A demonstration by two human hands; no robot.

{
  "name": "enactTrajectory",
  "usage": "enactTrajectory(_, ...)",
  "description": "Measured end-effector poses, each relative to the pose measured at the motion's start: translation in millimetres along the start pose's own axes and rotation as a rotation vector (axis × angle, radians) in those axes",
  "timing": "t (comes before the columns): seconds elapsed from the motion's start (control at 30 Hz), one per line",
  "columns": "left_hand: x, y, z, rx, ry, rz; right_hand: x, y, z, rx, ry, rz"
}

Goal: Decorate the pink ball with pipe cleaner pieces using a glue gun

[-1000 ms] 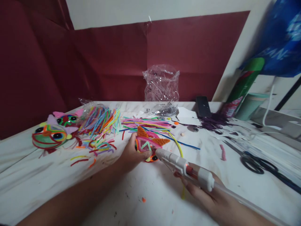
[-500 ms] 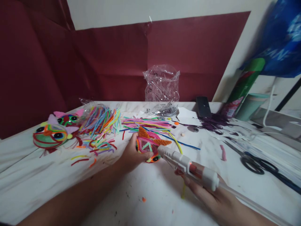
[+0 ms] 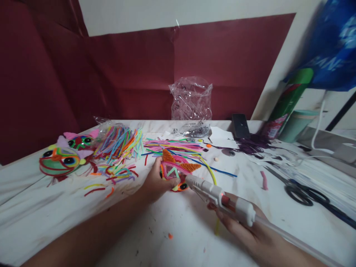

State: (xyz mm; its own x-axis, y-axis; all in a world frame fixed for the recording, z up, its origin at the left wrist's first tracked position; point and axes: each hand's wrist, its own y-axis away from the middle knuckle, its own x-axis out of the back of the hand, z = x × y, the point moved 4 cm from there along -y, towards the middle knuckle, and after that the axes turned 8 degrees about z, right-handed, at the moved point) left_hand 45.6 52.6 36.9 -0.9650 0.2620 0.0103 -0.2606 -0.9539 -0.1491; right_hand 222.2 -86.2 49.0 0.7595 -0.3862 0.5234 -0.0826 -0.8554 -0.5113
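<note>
My left hand (image 3: 158, 181) grips a pipe-cleaner animal mask (image 3: 180, 163) by its left side, thumb across the front. The mask has a pink outline, two orange ears, a light green zigzag and black eyes ringed in orange. My right hand (image 3: 239, 222) is wrapped round a white hot glue gun (image 3: 214, 193) with a glue stick in its back. The gun's nozzle is at the mask's right edge, near an ear; whether it touches cannot be told. A yellow pipe cleaner (image 3: 208, 167) runs behind the gun.
Two finished-looking animal masks (image 3: 59, 163) lie at the left beside bundled pipe cleaners (image 3: 116, 142). Cut pieces and a pink row of pipe cleaners (image 3: 172, 145) spread behind the mask. Black scissors (image 3: 303, 191), purple strands (image 3: 253, 144), a phone (image 3: 240, 126) and a green cup (image 3: 297, 126) are at right.
The mask has shifted and tilted slightly to the left in my left hand. The glue gun has moved a little left and down with it.
</note>
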Motion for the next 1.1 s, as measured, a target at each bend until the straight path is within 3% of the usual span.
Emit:
enactTrajectory(0.23, 1.5, -1, 0, 0.023, 0.008, -0.003, 2, -2, 0, 0.012, 0.005, -0.019)
enactTrajectory(0.5, 4.7, -3, -6, 0.002, -0.028, 0.007, 14, 2, 12, 0.032, 0.023, 0.065)
enactTrajectory(0.63, 5.2, -2, -7, -0.008, -0.026, 0.010, 12, 6, 20, -0.048, 0.071, 0.063)
enactTrajectory(0.7, 6.7, -2, -6, -0.018, -0.039, 0.048, 11, 6, 21, -0.082, 0.080, 0.069)
enactTrajectory(0.9, 19.0, -7, -6, -0.077, -0.119, 0.214, 20, -16, 27, -0.009, 0.206, 0.169)
enactTrajectory(0.97, 23.5, -8, -5, -0.102, -0.139, 0.245, 17, -24, 35, 0.008, 0.275, 0.131)
enactTrajectory(1.1, 30.3, -9, 1, -0.089, -0.168, 0.292, 7, -33, 50, 0.008, 0.618, -0.028)
